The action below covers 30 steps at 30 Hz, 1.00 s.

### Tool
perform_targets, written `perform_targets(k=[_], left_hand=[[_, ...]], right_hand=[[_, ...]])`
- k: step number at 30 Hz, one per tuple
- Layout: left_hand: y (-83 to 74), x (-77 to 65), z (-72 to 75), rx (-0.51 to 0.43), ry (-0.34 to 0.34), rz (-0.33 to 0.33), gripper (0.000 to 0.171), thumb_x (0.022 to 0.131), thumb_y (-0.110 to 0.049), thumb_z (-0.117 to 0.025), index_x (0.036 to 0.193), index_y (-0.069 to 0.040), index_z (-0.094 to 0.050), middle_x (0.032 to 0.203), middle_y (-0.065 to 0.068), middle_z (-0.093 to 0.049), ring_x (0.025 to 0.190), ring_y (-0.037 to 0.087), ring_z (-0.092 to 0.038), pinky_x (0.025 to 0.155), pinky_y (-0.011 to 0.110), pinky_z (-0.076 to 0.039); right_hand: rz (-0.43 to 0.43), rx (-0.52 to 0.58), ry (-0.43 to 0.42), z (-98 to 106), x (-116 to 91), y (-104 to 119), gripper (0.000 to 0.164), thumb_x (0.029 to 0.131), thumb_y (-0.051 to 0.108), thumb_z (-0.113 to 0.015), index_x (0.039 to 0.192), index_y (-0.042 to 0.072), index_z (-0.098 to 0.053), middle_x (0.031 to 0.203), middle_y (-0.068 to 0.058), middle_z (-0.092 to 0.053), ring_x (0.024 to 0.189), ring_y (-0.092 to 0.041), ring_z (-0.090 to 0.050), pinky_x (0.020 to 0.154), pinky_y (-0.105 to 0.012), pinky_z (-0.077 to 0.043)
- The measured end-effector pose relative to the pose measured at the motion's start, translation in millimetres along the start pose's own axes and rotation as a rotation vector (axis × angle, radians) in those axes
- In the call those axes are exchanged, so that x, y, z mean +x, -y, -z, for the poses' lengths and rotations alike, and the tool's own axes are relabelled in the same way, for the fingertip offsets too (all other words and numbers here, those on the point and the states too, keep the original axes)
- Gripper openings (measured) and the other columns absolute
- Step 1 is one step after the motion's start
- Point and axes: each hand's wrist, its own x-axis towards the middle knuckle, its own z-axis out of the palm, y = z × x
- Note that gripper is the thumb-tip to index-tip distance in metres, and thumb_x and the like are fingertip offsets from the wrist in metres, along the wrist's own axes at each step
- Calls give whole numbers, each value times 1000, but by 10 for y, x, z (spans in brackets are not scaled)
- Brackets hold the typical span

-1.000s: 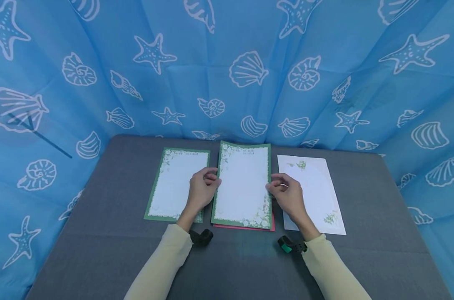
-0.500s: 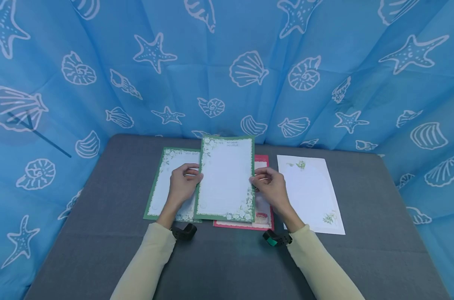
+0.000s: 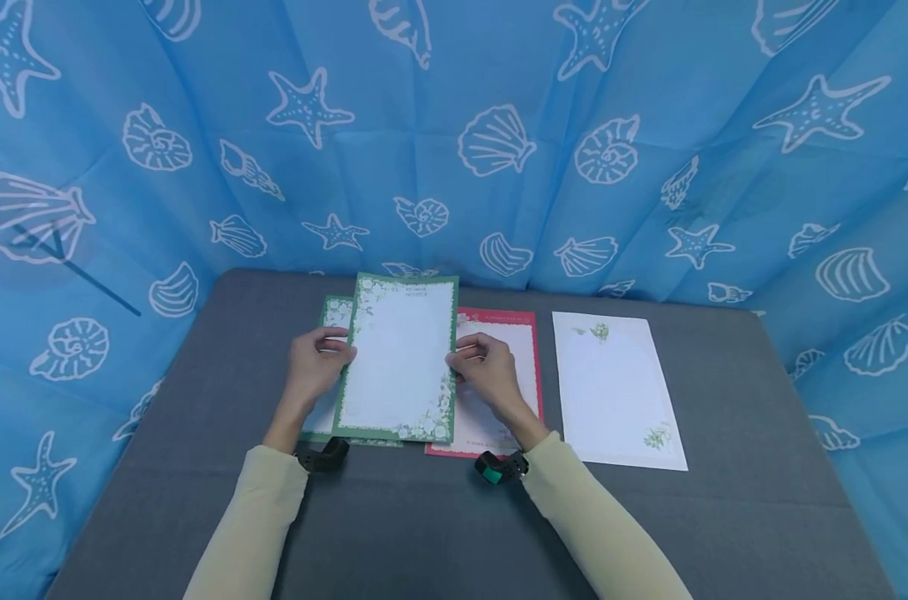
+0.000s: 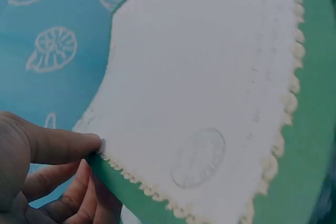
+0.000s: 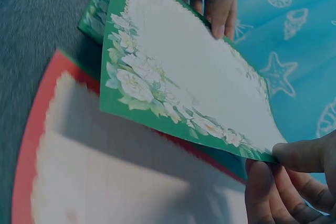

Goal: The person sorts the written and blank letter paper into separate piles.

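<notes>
A green-bordered sheet of paper (image 3: 397,358) with white flowers along its edge is held up between both hands. My left hand (image 3: 313,365) pinches its left edge, thumb on top, as the left wrist view shows. On the opposite edge my right hand (image 3: 490,367) has the paper between thumb and fingers. Another green-bordered sheet (image 3: 337,312) lies beneath it on the left, mostly covered. To the right of that a red-bordered sheet (image 3: 527,350) lies on the table, partly hidden by the held paper and the right hand.
A white sheet with small green leaf prints (image 3: 619,392) lies farther right on the grey table (image 3: 439,533). A blue curtain with shell and starfish prints (image 3: 424,125) hangs behind and around the table. Each wrist wears a black band.
Both hands have carried the green-bordered sheet leftward, from over the red-bordered sheet to above the other green-bordered one. More of the red-bordered sheet shows now.
</notes>
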Motion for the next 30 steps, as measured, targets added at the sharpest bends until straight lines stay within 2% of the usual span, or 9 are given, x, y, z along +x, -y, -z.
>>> perform_targets(k=[5,9,13,17,20,24,30], left_hand=[[55,17,119,67,-11,52,31,97,-10,-66,126,1,-66,104,18,-67,99,35,-65,80,43,-53],[99,33,169,132,-41,55,30,97,-8,-66,125,2,-68,107,22,-69,103,39,-64,84,50,-53],[129,39,196,192,-62,67,31,96,-8,-66,125,3,-67,107,23,-69,105,42,-62,87,54,-51],[148,37,225,243,-63,82,36,94,-8,-66,128,4,-66,108,24,-68,110,44,-56,90,57,-47],[166,41,247,278,-66,90,38,94,-8,-66,130,3,-65,110,25,-67,112,44,-52,90,58,-45],[186,56,269,318,-75,92,40,94,-8,-68,132,4,-64,110,24,-66,107,43,-56,86,56,-47],[210,67,294,354,-89,98,43,92,-8,-69,132,5,-63,107,23,-66,100,41,-60,85,55,-47]], right_hand=[[-13,-80,32,-211,29,-4,17,92,6,-72,108,0,-69,87,-11,-71,68,-21,-70,61,-34,-57],[8,-185,48,-343,55,3,16,92,6,-72,107,-1,-70,83,-8,-70,65,-17,-69,60,-31,-55],[46,-301,50,-429,86,11,15,91,5,-71,104,-3,-72,75,-6,-69,61,-13,-66,63,-32,-55],[40,-379,71,-480,102,29,16,90,6,-72,102,-4,-73,67,-2,-66,58,-10,-63,70,-36,-56],[27,-409,93,-512,114,48,16,90,7,-72,101,-5,-73,62,0,-63,57,-10,-61,70,-36,-55],[35,-431,125,-551,136,71,16,90,5,-70,100,-6,-72,57,0,-59,52,-11,-57,64,-33,-52],[48,-469,137,-599,152,89,23,89,6,-72,108,-7,-72,61,1,-61,54,-10,-56,64,-31,-50]])
